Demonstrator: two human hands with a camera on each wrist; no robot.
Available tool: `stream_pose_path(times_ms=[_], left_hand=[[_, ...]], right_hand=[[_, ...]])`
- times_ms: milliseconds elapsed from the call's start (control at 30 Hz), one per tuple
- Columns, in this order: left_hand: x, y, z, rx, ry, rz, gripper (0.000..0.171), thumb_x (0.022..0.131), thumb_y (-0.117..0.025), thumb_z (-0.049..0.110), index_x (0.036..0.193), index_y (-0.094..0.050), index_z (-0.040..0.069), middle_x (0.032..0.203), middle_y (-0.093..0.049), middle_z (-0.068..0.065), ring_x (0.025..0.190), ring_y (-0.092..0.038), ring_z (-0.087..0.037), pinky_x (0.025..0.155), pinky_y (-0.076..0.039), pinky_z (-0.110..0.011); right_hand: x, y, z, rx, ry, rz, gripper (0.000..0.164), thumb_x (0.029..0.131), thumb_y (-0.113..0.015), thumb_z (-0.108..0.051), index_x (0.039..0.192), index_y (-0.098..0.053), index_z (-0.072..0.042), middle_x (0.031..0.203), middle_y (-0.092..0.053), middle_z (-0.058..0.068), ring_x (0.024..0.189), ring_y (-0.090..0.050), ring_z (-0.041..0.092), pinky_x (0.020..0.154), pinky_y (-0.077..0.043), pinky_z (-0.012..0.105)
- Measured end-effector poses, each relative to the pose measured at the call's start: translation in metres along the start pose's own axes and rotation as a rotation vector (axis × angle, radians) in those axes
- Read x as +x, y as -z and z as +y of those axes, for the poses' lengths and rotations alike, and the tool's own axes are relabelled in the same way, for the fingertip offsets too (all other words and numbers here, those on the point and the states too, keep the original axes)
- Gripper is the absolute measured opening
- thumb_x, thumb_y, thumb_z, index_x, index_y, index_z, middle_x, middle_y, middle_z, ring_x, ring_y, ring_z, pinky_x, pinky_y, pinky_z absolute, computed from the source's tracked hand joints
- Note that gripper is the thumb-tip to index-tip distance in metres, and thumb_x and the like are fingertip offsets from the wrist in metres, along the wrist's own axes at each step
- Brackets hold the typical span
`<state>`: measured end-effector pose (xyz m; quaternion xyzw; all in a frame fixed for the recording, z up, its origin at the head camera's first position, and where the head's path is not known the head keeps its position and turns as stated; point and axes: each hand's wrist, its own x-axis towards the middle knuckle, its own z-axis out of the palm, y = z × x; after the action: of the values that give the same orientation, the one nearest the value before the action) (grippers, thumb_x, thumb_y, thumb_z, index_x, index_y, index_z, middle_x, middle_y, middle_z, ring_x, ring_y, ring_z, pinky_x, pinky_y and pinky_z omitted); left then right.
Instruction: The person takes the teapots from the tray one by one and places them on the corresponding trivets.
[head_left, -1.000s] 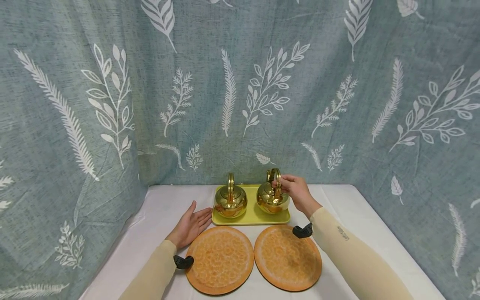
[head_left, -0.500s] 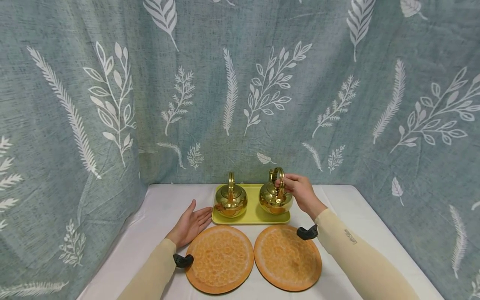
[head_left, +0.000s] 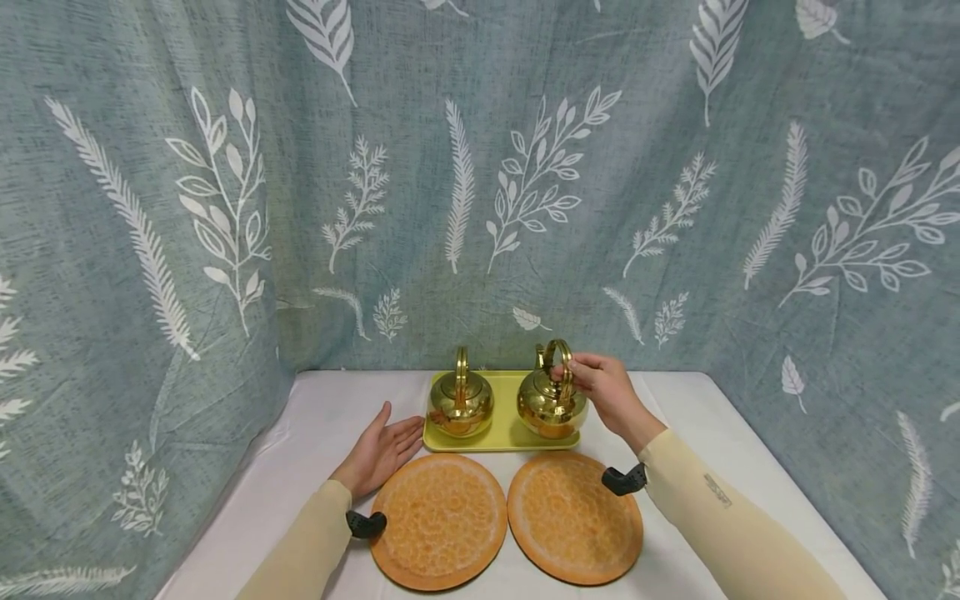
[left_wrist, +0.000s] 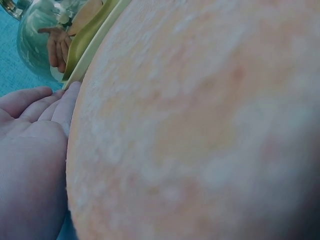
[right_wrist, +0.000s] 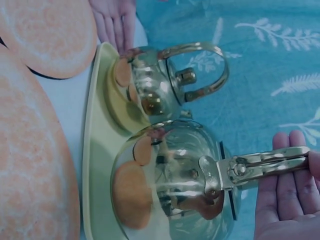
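Taking the yellow tray [head_left: 505,404] as our landmark, we see in the head view the right-hand kettle [head_left: 551,404] at the tray's right end, with the right hand [head_left: 611,396] gripping it by its hoop handle [right_wrist: 272,164]; we cannot tell whether its base touches the tray. The left-hand kettle [head_left: 462,408] stands at the tray's left end. The left hand [head_left: 381,454] lies just beyond the tray's near left corner, palm showing, fingers straight and holding nothing. Two round orange mats [head_left: 438,521] lie side by side on the near side of the tray. Only the right wrist view shows us the rivet [right_wrist: 240,170] at the handle's joint and the knob [right_wrist: 187,76] on the other kettle's lid; there, straight fingers lie behind the handle while the thumb is partly cut off by the edge. The left wrist view alone gives us a hand's reflection in a kettle, up beside the tray's rim. For writing, we find a small dark print [head_left: 717,490] on the right sleeve [head_left: 738,525], nearer us than the tray, too small to read.
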<state>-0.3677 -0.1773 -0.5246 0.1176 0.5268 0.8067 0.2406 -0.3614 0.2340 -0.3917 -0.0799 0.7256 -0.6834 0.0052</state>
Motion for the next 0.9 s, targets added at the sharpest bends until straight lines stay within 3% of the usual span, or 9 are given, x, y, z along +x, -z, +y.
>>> stream_pose_path(times_ms=[233,667,900], left_hand=[[0.000,0.001,-0.001,-0.015,0.002,-0.004,0.103,0.112,-0.023,0.071,0.168,0.006,-0.011,0.178,0.011,-0.026,0.165,0.007,-0.036,0.135,-0.010,-0.043],[0.000,0.001,0.000,-0.026,0.005,-0.004,0.102,0.113,-0.023,0.071,0.168,0.006,-0.010,0.178,0.011,-0.025,0.166,0.007,-0.034,0.135,-0.011,-0.042],[0.001,0.001,-0.001,-0.022,0.005,0.009,0.103,0.112,-0.024,0.072,0.168,0.005,-0.010,0.178,0.009,-0.025,0.166,0.006,-0.034,0.135,-0.011,-0.043]], right_hand=[[-0.011,0.004,-0.001,0.004,0.022,0.000,0.032,0.116,-0.055,-0.013,0.137,-0.067,0.009,0.117,-0.078,0.015,0.113,-0.074,0.028,0.103,-0.059,0.039],[-0.033,0.008,-0.004,0.013,0.027,-0.011,0.035,0.116,-0.054,-0.011,0.143,-0.063,0.011,0.115,-0.079,0.014,0.111,-0.075,0.023,0.103,-0.060,0.035],[-0.045,0.009,-0.004,0.021,0.033,-0.009,0.032,0.115,-0.055,-0.010,0.133,-0.066,0.013,0.110,-0.079,0.012,0.108,-0.075,0.021,0.100,-0.061,0.033]])
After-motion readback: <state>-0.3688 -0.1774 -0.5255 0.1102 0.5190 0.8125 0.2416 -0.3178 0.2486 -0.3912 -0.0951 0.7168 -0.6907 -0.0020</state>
